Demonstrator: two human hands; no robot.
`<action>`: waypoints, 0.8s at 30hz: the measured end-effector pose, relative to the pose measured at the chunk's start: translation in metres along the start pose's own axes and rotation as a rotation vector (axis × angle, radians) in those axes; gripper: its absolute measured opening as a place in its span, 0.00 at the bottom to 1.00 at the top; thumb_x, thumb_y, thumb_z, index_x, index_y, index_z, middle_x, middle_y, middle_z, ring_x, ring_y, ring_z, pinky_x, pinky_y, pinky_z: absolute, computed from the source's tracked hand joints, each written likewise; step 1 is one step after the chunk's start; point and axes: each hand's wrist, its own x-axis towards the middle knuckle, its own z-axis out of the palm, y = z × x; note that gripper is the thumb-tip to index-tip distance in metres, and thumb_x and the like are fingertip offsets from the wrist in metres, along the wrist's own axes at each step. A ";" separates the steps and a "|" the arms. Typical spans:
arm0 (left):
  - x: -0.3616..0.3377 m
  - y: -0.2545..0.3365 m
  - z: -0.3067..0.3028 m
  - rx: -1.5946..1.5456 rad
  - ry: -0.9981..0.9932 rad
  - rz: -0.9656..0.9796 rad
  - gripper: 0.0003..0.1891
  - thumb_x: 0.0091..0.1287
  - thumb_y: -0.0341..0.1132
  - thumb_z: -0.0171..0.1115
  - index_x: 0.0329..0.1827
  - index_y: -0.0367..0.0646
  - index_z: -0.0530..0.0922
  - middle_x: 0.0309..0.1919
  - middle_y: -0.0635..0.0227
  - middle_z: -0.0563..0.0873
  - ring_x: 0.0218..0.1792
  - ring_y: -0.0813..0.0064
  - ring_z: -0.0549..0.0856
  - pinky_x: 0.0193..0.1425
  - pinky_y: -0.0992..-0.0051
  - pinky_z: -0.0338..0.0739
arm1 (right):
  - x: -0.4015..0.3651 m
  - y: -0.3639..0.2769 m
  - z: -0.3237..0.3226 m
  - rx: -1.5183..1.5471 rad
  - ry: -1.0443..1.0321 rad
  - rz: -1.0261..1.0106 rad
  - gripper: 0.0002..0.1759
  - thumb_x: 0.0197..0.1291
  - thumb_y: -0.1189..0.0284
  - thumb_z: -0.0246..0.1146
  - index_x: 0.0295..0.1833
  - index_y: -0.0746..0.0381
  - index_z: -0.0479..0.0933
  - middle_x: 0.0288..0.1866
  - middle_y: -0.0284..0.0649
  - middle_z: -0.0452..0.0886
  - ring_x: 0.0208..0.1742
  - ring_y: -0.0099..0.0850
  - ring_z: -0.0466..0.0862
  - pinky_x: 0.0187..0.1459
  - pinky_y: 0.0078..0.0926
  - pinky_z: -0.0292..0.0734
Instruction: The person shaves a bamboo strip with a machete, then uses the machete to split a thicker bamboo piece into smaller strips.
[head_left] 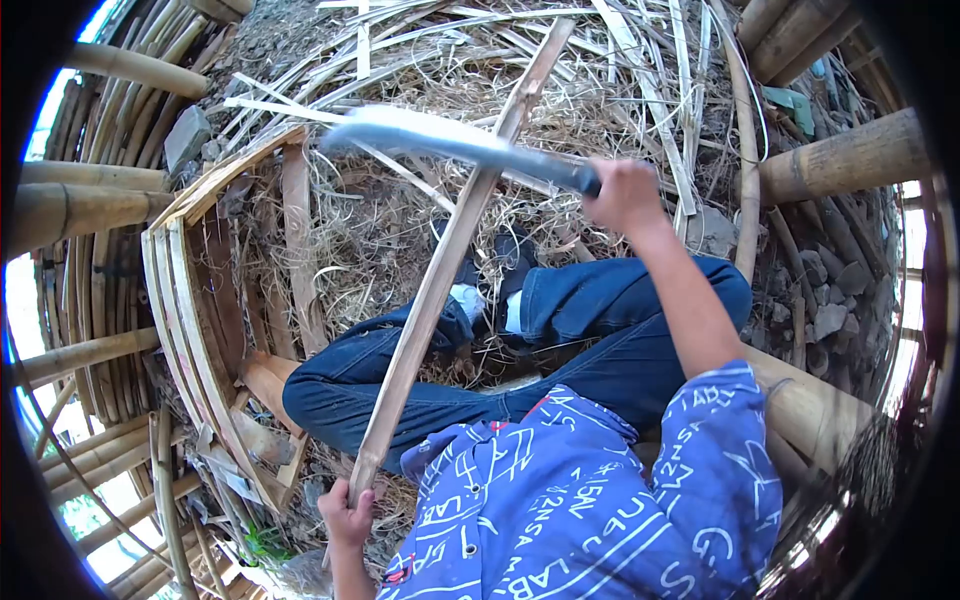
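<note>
The blue shirt (600,500) is nearest and carries white handwritten-style lettering; "LAB" can be read in several places, the other words only partly. Beside it, low on the left, the left hand (345,515) is closed around the lower end of a long split bamboo strip (440,270), flat, pale and fibrous. The strip rises slanted over the crossed legs in dark blue jeans (600,330). Farther up, the right hand (625,195) is clenched on the dark handle of a machete (430,135). Its wide grey blade is blurred and crosses the strip; I cannot tell if it touches. Around the legs lie dry shavings (380,230) and thin loose strips. Curved slats (185,310) close the left side, and round bamboo poles (850,155) and grey stones (830,300) close the right, leaving little free room.
</note>
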 end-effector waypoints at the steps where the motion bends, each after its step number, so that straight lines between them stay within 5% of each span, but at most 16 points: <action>1: -0.006 0.004 -0.010 -0.036 -0.038 -0.075 0.23 0.62 0.47 0.67 0.22 0.39 0.68 0.12 0.59 0.69 0.13 0.66 0.71 0.21 0.68 0.65 | 0.010 0.013 -0.003 0.027 0.016 0.097 0.08 0.49 0.65 0.64 0.34 0.55 0.81 0.29 0.46 0.85 0.34 0.46 0.87 0.39 0.45 0.81; 7: -0.012 -0.001 -0.015 0.073 -0.048 -0.097 0.22 0.62 0.45 0.68 0.22 0.39 0.68 0.12 0.59 0.68 0.13 0.66 0.71 0.21 0.67 0.65 | 0.017 0.038 -0.018 0.028 0.032 0.183 0.09 0.51 0.65 0.63 0.36 0.55 0.83 0.29 0.48 0.85 0.35 0.48 0.86 0.39 0.46 0.82; 13: -0.012 -0.037 -0.009 -0.111 -0.055 -0.115 0.21 0.59 0.45 0.68 0.21 0.39 0.69 0.12 0.61 0.65 0.13 0.68 0.65 0.20 0.69 0.60 | -0.013 0.028 -0.016 0.119 0.080 -0.028 0.07 0.46 0.67 0.64 0.32 0.55 0.80 0.26 0.49 0.83 0.31 0.50 0.85 0.37 0.46 0.81; 22: -0.015 -0.038 -0.015 -0.100 -0.091 -0.011 0.20 0.53 0.42 0.72 0.22 0.40 0.68 0.13 0.65 0.65 0.14 0.71 0.64 0.20 0.70 0.58 | 0.015 0.063 -0.017 -0.012 0.097 0.132 0.08 0.48 0.65 0.63 0.34 0.54 0.82 0.30 0.47 0.85 0.36 0.47 0.86 0.40 0.45 0.82; 24: -0.024 -0.048 -0.017 -0.044 -0.075 -0.023 0.21 0.51 0.41 0.73 0.21 0.40 0.67 0.13 0.64 0.65 0.14 0.71 0.64 0.20 0.70 0.57 | 0.022 0.081 -0.014 0.101 0.108 0.325 0.09 0.51 0.64 0.63 0.36 0.54 0.84 0.33 0.49 0.86 0.38 0.45 0.87 0.43 0.44 0.83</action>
